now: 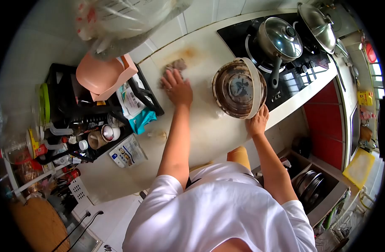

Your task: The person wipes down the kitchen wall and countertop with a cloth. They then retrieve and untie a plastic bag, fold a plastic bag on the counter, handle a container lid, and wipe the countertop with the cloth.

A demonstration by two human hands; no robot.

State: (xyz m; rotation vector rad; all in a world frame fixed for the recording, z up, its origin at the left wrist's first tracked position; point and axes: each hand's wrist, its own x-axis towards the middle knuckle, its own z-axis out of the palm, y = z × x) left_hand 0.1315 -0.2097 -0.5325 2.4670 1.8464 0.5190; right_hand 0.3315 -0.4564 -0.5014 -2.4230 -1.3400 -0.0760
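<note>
My left hand (178, 89) lies palm down on the countertop, its fingers stretched over a crumpled greyish-brown cloth (176, 66). The cloth is slightly blurred and partly under the fingers. Just beyond it a yellow-brown stain (191, 53) marks the pale counter (196, 113). At the counter's front edge rests my right hand (258, 121), fingers extended beside the lower rim of a round, brown-stained container (232, 90). Whether the fingertips touch that rim I cannot tell. A pale curved handle (254, 86) arches across the container, and a dark pattern shows at its centre.
A lidded saucepan (280, 40) and a larger lidded pan (318, 27) stand on the black stove (291, 88) at the right. To the left, a black rack (157, 103) holds bottles, packets and a pink bin (102, 75). A plastic bag (125, 25) hangs above; a white packet (128, 152) lies on the counter.
</note>
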